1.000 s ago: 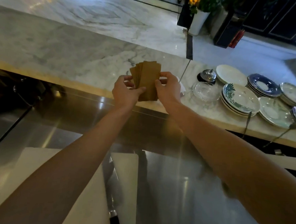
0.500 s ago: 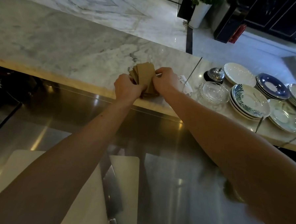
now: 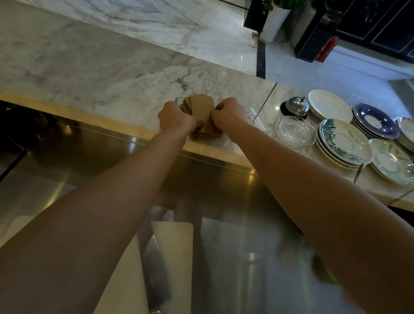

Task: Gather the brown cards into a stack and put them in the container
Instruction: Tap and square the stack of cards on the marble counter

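A fanned bundle of brown cards (image 3: pixel 201 108) stands on edge on the marble counter (image 3: pixel 90 66), close to its near rim. My left hand (image 3: pixel 175 118) grips the bundle's left side and my right hand (image 3: pixel 228 113) grips its right side, both with fingers curled around the cards. The lower ends of the cards are hidden between my fists. I cannot tell which item is the container; a clear glass dish (image 3: pixel 295 131) lies to the right of my right hand.
Right of the cards lie a paper slip (image 3: pixel 253 115), a metal call bell (image 3: pixel 297 106) and several stacked plates (image 3: pixel 346 142). Below the counter is a steel worktop (image 3: pixel 232 254) with a white cutting board (image 3: pixel 171 263) and a knife (image 3: pixel 155 274).
Both hands have lowered the cards from an upright hold in the air down onto the counter near its front edge, and the fingers have closed more tightly around the bundle.
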